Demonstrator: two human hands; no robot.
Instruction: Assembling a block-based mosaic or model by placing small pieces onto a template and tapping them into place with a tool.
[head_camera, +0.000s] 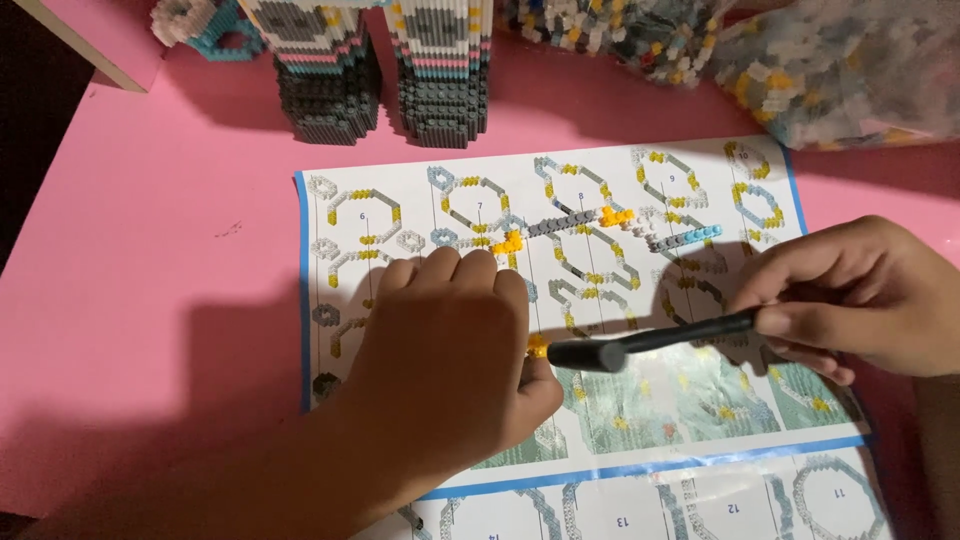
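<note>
Left hand (450, 350) curled, knuckles pinning instruction sheet (560, 300) flat on desk (150, 250); right hand (860, 295) gripped black tool (650, 340), tip at yellow brick (537, 347).

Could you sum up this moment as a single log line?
left hand: pressing small yellow brick on instruction sheet | right hand: holding black tool, tip beside brick | surface: pink table
</note>
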